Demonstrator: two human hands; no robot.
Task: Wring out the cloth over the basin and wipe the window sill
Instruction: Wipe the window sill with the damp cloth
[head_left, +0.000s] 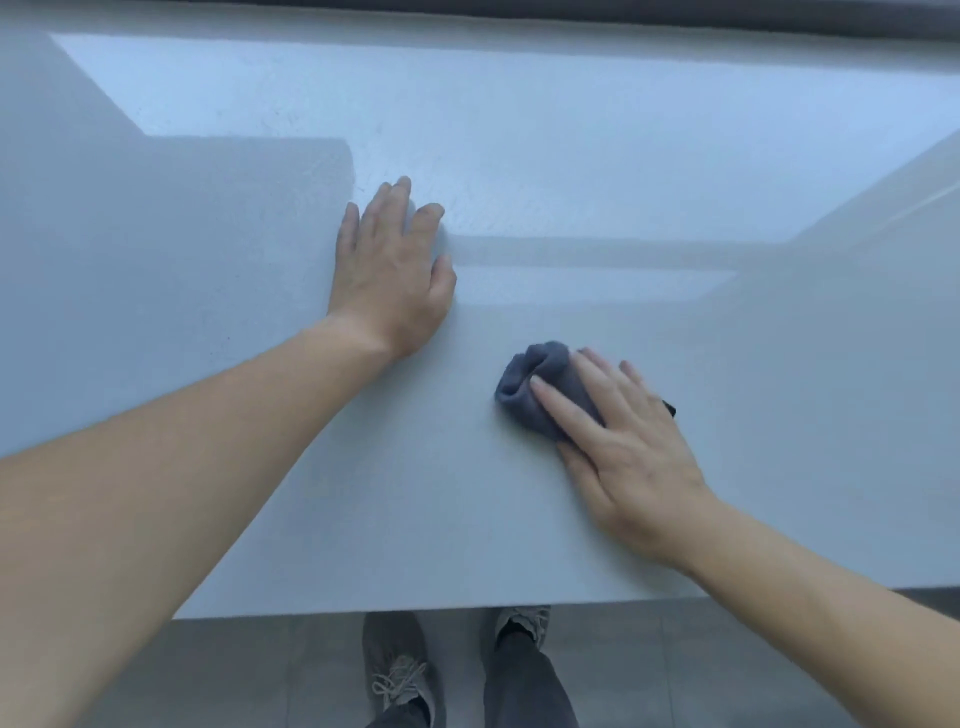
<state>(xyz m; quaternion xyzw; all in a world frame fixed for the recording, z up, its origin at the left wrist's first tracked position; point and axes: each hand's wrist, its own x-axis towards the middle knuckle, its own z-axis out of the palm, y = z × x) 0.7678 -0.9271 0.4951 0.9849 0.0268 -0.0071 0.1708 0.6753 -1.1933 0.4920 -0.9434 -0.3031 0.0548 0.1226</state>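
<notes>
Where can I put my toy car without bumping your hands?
The far window sill, beyond both hands, is bare; so is the near edge between the forearms. Crowded in the middle: the left hand rests flat, the right hand presses the cloth.

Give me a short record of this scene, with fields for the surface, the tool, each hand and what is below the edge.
surface: pale window sill, with a brighter patch on its far part
tool: dark grey cloth, bunched up, lying on the sill
working side: right hand flat on the cloth, fingers straight
other side: left hand flat on the bare sill, holding nothing
below the edge: two grey shoes on a grey floor
</notes>
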